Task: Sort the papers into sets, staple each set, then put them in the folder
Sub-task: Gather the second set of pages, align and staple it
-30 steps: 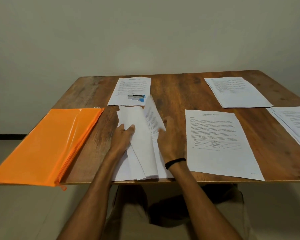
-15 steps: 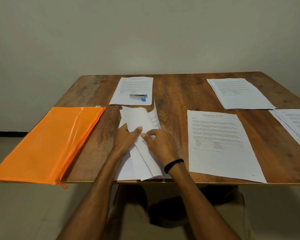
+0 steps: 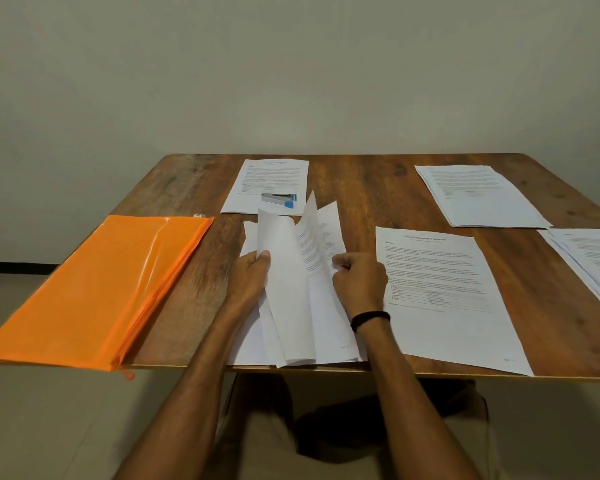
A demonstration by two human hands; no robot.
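Note:
A loose stack of white papers [image 3: 291,299] lies at the near middle of the wooden table [image 3: 361,188], its sheets fanned and partly lifted. My left hand [image 3: 248,278] grips the turned-back sheets on the left side, thumb on top. My right hand [image 3: 359,280] pinches the edge of a raised printed sheet. A blue and grey stapler [image 3: 278,199] rests on a printed sheet [image 3: 267,178] at the back. An orange zip folder [image 3: 94,289] lies at the left, overhanging the table edge.
Sorted printed papers lie to the right: one set near me [image 3: 444,296], one at the back right [image 3: 478,195], and one at the far right edge [image 3: 593,265]. A plain wall stands behind the table. My legs show under the near edge.
My right hand moved right and lifted a printed sheet up from the stack. The fanned sheets stand higher than before. My left hand stayed on the turned-back sheets.

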